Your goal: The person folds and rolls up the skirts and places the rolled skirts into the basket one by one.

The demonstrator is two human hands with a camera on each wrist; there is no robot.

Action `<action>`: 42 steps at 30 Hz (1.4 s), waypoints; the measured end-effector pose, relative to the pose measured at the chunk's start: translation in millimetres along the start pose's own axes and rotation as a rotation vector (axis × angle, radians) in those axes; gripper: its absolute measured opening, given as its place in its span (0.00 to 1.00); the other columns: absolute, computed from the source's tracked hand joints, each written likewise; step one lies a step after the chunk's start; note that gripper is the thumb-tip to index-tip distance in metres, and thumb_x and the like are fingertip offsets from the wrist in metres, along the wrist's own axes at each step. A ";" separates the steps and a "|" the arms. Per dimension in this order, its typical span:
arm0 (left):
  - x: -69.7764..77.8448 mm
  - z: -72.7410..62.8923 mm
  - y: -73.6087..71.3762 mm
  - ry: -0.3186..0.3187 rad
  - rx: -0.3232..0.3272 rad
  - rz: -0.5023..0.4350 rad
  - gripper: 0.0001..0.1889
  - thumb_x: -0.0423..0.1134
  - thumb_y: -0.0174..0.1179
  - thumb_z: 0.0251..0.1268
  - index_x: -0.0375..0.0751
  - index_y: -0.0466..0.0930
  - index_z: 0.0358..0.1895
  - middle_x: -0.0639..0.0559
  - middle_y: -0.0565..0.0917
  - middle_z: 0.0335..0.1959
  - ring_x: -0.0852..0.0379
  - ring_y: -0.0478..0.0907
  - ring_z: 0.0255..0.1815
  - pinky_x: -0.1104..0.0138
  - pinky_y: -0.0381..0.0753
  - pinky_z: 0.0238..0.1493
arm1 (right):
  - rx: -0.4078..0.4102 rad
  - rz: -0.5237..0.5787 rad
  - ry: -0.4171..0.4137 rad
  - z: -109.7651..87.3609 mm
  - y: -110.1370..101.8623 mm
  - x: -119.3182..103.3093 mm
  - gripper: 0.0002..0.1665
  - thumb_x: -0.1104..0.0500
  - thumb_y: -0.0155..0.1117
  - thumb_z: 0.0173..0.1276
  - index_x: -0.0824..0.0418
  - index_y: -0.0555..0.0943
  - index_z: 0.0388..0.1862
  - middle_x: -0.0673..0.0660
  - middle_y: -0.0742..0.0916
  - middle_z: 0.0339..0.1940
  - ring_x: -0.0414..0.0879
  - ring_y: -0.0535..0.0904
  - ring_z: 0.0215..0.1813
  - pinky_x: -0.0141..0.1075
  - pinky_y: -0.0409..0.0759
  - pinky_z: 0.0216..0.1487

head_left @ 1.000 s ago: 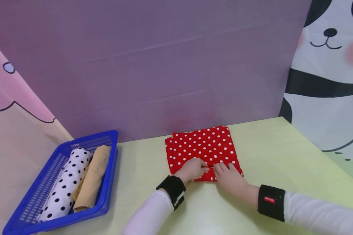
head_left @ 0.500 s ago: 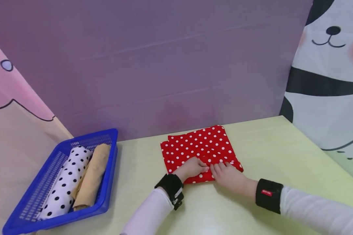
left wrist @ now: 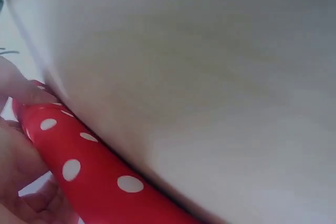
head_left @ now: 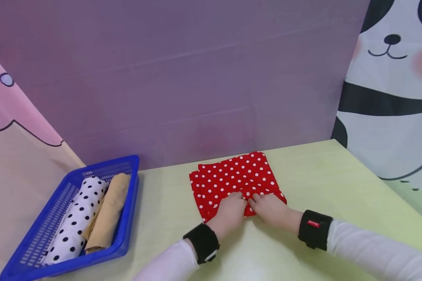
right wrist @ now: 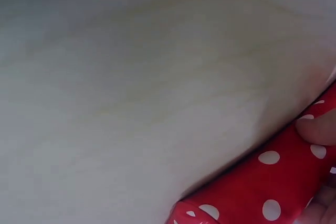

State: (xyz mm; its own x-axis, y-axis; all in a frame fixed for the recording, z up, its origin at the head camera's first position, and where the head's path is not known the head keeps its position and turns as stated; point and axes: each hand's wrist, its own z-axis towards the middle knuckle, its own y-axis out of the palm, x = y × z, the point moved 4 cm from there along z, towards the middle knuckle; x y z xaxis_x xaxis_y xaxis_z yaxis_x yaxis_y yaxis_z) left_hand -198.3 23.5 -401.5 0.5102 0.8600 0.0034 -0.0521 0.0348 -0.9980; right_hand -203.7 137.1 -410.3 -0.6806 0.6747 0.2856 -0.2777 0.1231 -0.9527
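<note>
A red cloth with white polka dots (head_left: 232, 175) lies folded flat on the pale table, its near edge turned up into a roll. My left hand (head_left: 229, 212) grips the left part of that near edge. Close beside it, my right hand (head_left: 272, 209) holds the roll a little to the right. In the left wrist view, thumb and fingers pinch the rolled red cloth (left wrist: 100, 166) from both sides. The right wrist view has the thumb (right wrist: 319, 130) pressed on the cloth's near edge (right wrist: 252, 182), with fingers on its far side.
At the left stands a blue plastic basket (head_left: 133, 203). Inside it lie a rolled white cloth with black dots (head_left: 78, 218) and a rolled tan cloth (head_left: 110, 212). A purple backdrop (head_left: 197, 97) rises behind the pale table (head_left: 309, 175).
Both hands have kept working at the cloth's near edge, the left hand now turned further over it. The cloth has shifted slightly left and skewed a little.
</note>
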 end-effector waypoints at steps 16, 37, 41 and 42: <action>-5.1 -12.3 5.1 -0.056 -0.009 -0.013 0.18 0.48 0.69 0.53 0.42 0.81 0.44 0.50 0.80 0.40 0.57 0.77 0.41 0.66 0.80 0.45 | -0.109 0.322 0.050 18.4 -8.9 18.7 0.17 0.50 0.78 0.45 0.55 0.80 0.30 0.47 0.82 0.23 0.41 0.76 0.28 0.35 0.76 0.36; -39.6 26.6 -3.0 -0.175 -0.220 -0.362 0.18 0.46 0.65 0.59 0.44 0.81 0.50 0.55 0.81 0.36 0.59 0.75 0.37 0.68 0.78 0.44 | -0.207 0.529 0.147 10.6 7.9 27.2 0.37 0.54 0.74 0.52 0.65 0.71 0.58 0.60 0.80 0.53 0.56 0.74 0.58 0.54 0.72 0.60; -45.0 30.3 1.7 -0.235 -0.273 -0.443 0.22 0.46 0.63 0.60 0.45 0.78 0.57 0.52 0.81 0.44 0.56 0.75 0.45 0.65 0.79 0.48 | -0.177 0.428 0.113 8.5 11.3 21.7 0.44 0.54 0.75 0.50 0.69 0.67 0.62 0.65 0.76 0.59 0.61 0.70 0.62 0.60 0.68 0.61; -46.4 31.1 2.4 -0.244 -0.279 -0.455 0.22 0.46 0.63 0.60 0.45 0.78 0.57 0.52 0.81 0.44 0.56 0.74 0.46 0.64 0.79 0.49 | -0.166 0.397 0.106 8.4 12.1 20.7 0.44 0.53 0.75 0.51 0.69 0.67 0.63 0.65 0.76 0.59 0.61 0.69 0.63 0.61 0.68 0.61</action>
State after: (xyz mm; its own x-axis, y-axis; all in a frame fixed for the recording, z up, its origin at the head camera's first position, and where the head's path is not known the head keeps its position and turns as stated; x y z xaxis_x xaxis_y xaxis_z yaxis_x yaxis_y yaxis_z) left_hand -248.8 -0.5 -402.1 0.2146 0.8834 0.4166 0.3705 0.3210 -0.8716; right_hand -226.8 146.5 -415.0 -0.6370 0.7630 -0.1099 0.1101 -0.0511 -0.9926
